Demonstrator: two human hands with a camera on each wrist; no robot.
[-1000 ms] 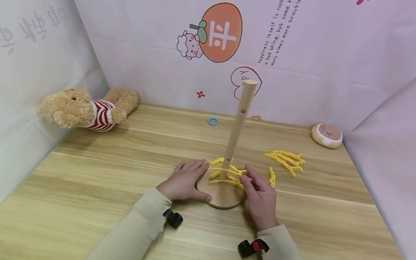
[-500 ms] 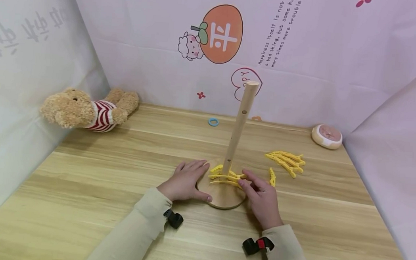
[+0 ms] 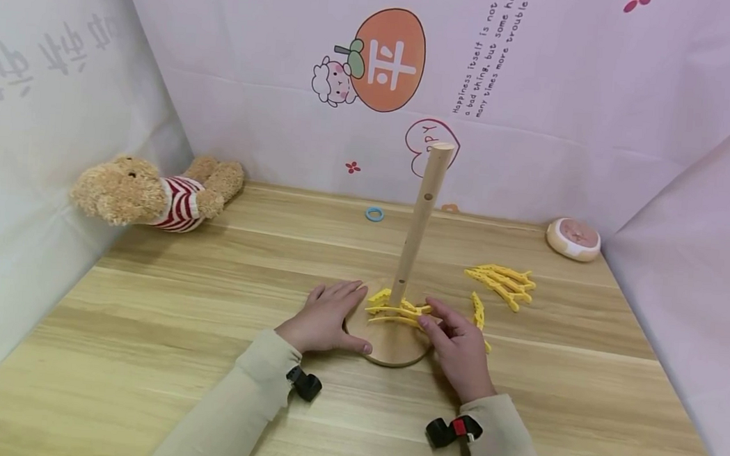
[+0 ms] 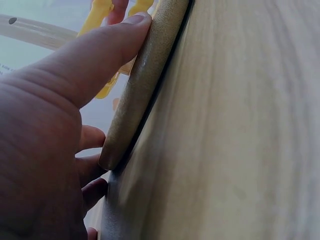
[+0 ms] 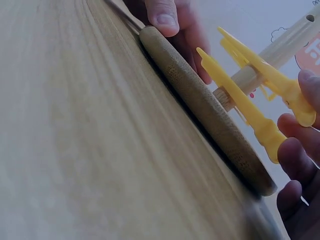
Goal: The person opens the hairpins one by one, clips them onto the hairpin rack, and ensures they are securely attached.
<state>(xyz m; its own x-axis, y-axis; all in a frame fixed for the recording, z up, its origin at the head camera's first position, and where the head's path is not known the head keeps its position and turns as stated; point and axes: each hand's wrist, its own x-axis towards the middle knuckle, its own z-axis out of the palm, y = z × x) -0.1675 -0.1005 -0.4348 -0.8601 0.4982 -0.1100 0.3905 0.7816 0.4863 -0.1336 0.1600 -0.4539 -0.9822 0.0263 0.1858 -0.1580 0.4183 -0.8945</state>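
An upright wooden post rises from a round wooden base. My left hand rests on the base's left side, fingers spread and thumb along the near rim. At the foot of the post, my right hand pinches the handle end of a yellow alligator hair clip between thumb and finger. The clip's two long jaws lie on either side of the post. Just below it, a second yellow clip also sits around the post, close over the base, its handle end near my other right fingers.
Several yellow clips lie fanned out at the right, and another yellow clip is beside my right hand. Behind are a blue ring and a round pink-topped object. A teddy bear lies at the back left.
Over the past second my right hand has lowered the upper clip along the post, closer to the lower one. In the last half second it has hardly moved. My left hand stays put.
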